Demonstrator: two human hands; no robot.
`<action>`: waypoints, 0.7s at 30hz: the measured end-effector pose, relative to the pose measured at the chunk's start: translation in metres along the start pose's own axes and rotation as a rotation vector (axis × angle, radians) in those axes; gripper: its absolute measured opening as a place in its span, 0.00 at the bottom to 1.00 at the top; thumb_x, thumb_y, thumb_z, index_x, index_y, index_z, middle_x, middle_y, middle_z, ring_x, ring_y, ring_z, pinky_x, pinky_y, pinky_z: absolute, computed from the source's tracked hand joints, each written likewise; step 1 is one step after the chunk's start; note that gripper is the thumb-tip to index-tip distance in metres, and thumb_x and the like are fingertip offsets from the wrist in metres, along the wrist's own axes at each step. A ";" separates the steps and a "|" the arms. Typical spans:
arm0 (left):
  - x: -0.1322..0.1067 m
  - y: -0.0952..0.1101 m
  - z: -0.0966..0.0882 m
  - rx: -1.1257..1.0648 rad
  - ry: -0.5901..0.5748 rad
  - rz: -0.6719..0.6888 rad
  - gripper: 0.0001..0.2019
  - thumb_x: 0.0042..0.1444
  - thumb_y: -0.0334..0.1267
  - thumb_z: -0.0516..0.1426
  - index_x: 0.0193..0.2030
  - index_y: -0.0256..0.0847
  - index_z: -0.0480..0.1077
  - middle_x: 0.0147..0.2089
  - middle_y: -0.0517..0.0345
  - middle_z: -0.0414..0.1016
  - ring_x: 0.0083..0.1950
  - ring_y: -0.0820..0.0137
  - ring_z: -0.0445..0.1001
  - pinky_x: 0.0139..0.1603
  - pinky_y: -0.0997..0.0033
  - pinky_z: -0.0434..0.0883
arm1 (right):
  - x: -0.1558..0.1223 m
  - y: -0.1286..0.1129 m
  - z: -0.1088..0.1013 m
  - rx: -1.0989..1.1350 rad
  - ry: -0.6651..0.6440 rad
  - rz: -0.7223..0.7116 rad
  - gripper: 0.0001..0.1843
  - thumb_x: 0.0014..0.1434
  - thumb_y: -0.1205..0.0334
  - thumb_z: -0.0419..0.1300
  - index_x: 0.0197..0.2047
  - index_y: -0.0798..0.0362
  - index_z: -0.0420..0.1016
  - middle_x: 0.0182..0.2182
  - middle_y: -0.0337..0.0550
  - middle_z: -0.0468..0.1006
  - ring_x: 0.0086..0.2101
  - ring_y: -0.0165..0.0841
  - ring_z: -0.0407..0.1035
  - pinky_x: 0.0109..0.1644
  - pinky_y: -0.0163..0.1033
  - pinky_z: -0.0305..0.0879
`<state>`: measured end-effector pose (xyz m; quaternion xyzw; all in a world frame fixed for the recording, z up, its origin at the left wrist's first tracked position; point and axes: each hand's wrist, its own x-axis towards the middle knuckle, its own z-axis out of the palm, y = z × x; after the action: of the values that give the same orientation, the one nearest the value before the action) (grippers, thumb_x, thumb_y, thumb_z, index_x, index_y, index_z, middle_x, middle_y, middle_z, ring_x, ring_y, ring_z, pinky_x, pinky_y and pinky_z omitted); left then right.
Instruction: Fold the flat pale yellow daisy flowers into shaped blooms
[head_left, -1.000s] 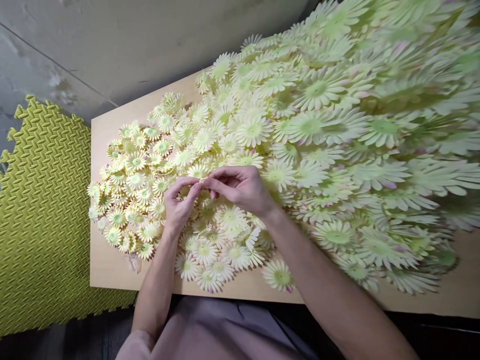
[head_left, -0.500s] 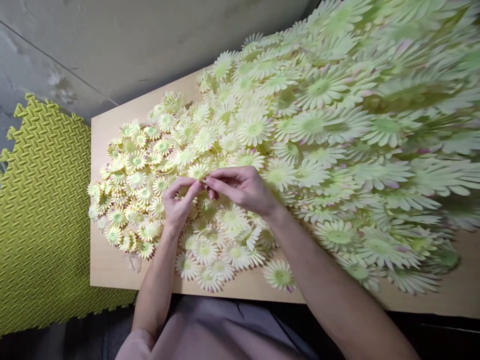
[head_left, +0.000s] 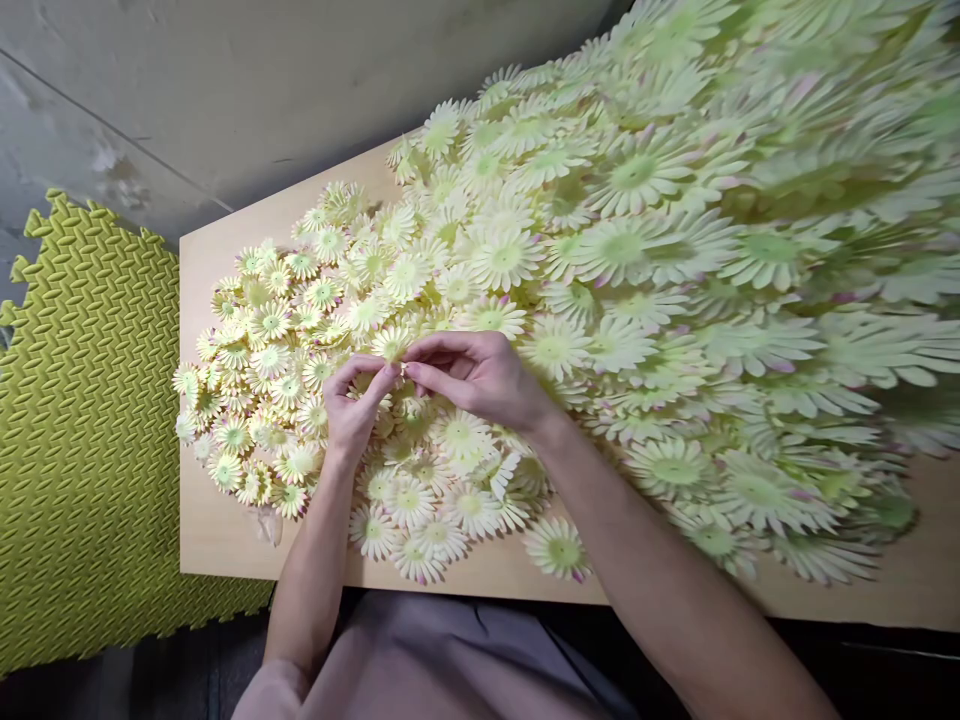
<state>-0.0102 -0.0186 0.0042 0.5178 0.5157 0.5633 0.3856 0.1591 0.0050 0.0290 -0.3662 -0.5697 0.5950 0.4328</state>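
Mauve-grey cloth shirt (head_left: pixel 435 665) nearest, then the left hand (head_left: pixel 349 412) and right hand (head_left: pixel 491 380), each pinching with thumb and forefinger at a tiny pale piece (head_left: pixel 402 369), too small to make out; the fingertips have just eased slightly apart, so the fine work looks still under way! Around them, pale-yellow, pink-tipped, daisy-shaped flowers (head_left: pixel 555 345) heap the light wooden tabletop (head_left: pixel 217 545), seemingly undisturbed, with a grey wall (head_left: pixel 315 80) behind
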 end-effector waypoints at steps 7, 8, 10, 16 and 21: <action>-0.001 0.002 0.000 0.020 0.020 -0.006 0.07 0.50 0.41 0.68 0.34 0.43 0.78 0.33 0.61 0.79 0.35 0.74 0.76 0.40 0.72 0.72 | -0.001 -0.001 -0.003 -0.026 -0.042 0.017 0.09 0.58 0.58 0.66 0.37 0.55 0.83 0.26 0.43 0.81 0.26 0.32 0.75 0.31 0.38 0.74; -0.001 0.002 0.000 0.018 0.018 -0.003 0.07 0.51 0.41 0.67 0.34 0.43 0.78 0.33 0.61 0.79 0.35 0.74 0.76 0.40 0.72 0.72 | -0.001 -0.001 -0.003 -0.024 -0.036 0.020 0.10 0.57 0.57 0.66 0.37 0.55 0.83 0.26 0.43 0.81 0.26 0.32 0.75 0.30 0.37 0.74; -0.001 0.003 0.001 0.012 0.016 -0.005 0.07 0.51 0.41 0.67 0.33 0.42 0.78 0.33 0.60 0.80 0.36 0.73 0.77 0.40 0.71 0.73 | -0.001 0.000 -0.003 -0.025 -0.028 0.030 0.10 0.57 0.56 0.67 0.37 0.55 0.83 0.26 0.43 0.81 0.25 0.32 0.75 0.29 0.37 0.73; 0.000 0.003 0.002 0.013 0.038 -0.008 0.06 0.51 0.41 0.67 0.32 0.43 0.78 0.32 0.60 0.80 0.34 0.73 0.77 0.39 0.70 0.74 | 0.000 0.000 -0.003 -0.030 -0.046 0.060 0.12 0.57 0.53 0.66 0.37 0.54 0.83 0.24 0.42 0.81 0.25 0.32 0.74 0.28 0.37 0.72; 0.000 0.004 0.002 0.010 0.035 -0.007 0.05 0.51 0.41 0.67 0.31 0.43 0.79 0.32 0.60 0.80 0.35 0.73 0.77 0.40 0.69 0.74 | 0.000 0.000 -0.004 -0.022 -0.071 0.066 0.14 0.58 0.51 0.65 0.38 0.55 0.83 0.24 0.43 0.81 0.25 0.32 0.75 0.29 0.38 0.73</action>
<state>-0.0082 -0.0189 0.0084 0.5079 0.5272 0.5683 0.3758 0.1625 0.0061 0.0287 -0.3682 -0.5789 0.6153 0.3882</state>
